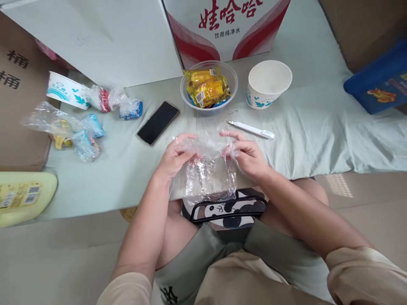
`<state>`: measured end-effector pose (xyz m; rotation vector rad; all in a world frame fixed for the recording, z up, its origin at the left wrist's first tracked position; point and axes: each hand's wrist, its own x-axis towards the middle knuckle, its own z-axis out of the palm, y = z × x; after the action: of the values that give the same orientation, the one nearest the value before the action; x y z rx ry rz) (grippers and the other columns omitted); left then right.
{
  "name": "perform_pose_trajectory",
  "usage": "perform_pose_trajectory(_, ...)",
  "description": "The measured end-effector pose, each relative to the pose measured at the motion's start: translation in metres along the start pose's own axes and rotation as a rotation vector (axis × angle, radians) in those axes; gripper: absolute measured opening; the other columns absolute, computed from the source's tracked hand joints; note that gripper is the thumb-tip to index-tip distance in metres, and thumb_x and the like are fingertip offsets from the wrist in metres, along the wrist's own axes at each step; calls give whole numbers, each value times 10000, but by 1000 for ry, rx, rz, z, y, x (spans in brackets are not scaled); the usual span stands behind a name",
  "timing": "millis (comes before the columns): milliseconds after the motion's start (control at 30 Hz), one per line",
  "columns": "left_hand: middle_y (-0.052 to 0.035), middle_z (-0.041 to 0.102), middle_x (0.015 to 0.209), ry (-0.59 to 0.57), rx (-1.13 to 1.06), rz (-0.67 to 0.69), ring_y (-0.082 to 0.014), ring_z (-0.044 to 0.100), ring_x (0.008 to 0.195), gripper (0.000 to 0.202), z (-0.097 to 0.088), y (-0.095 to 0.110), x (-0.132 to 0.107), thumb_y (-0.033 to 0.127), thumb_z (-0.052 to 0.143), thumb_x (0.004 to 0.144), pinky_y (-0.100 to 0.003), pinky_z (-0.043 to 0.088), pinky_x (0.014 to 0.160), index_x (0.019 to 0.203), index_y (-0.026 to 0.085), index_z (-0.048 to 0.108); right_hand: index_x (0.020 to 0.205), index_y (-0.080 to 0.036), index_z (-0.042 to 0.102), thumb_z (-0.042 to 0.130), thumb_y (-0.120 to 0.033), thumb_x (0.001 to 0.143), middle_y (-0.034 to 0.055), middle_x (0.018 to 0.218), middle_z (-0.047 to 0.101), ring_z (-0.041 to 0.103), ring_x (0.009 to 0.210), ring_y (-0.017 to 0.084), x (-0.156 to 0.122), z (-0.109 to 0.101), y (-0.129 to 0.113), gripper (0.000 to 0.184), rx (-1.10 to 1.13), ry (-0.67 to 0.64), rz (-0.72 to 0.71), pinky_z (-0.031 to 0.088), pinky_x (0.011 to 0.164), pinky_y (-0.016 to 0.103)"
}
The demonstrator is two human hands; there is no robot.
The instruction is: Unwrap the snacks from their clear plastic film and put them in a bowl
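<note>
Across the cloth-covered table [127, 169], bagged packets [87, 142] already lie at my left and yellow packets [210, 90] remain in the bowl [234, 90], while my left hand [174, 159] and right hand [250, 159] both pinch the top of a clear bag [210, 180], seemingly empty as yet, at the near edge before me.

A beige top [248, 284] with short sleeves [359, 271] is worn with grey-green shorts [286, 254] bearing a black marking [169, 295].

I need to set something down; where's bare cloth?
Widest: the cloth right of the upright cup and white tool, toward the blue container. Smaller: between the phone, left hand and yellow bottle. Crowded: the left end, with wrapped packets, and around the bowl.
</note>
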<state>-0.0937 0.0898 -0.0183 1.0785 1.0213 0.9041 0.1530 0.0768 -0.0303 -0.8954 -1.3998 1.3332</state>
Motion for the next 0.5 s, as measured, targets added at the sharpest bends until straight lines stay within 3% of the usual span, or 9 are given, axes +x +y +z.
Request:
perform_pose_trajectory(100, 3, 715, 686, 121, 31, 61, -131, 643, 512, 372, 3, -2, 4, 396, 873, 684, -212, 479, 444, 909, 204, 647, 558, -214, 645, 624, -130, 764, 9, 1303, 651, 587, 1262, 244, 1, -2, 1, 224, -28, 18, 30, 522, 1005, 435)
perform_pose_trajectory(233, -18, 698, 691, 200, 53, 118, -124, 614, 517, 275, 3, -1, 7, 364, 841, 675, -232, 474, 467, 733, 185, 641, 546, -193, 599, 586, -146, 759, 26, 1341, 607, 550, 1308, 258, 1, -1, 5, 218, 27, 86, 92, 495, 1052, 458)
perform_pose_trajectory(333, -28, 714, 719, 226, 75, 106, -117, 595, 532, 128, 0, -1, 7, 263, 757, 650, -236, 465, 496, 689, 176, 671, 784, -223, 697, 605, -184, 762, 16, 1429, 545, 556, 1290, 261, 4, -1, 9, 102, 136, 135, 155, 547, 965, 433)
perform_pose_trajectory(433, -47, 720, 751, 209, 52, 81, -136, 609, 597, 119, -4, -1, 7, 253, 661, 641, -246, 476, 528, 710, 170, 710, 1104, -278, 652, 622, -337, 834, 30, 1507, 474, 654, 1064, 213, 8, -1, 11, 278, 290, 141, 291, 587, 865, 415)
perform_pose_trajectory(500, -56, 704, 762, 180, 37, 91, -149, 620, 644, 150, -6, -2, 7, 293, 648, 674, -252, 492, 555, 727, 166, 708, 1249, -302, 563, 649, -415, 851, 63, 1500, 467, 672, 983, 193, 9, 0, 12, 423, 280, 131, 332, 589, 870, 416)
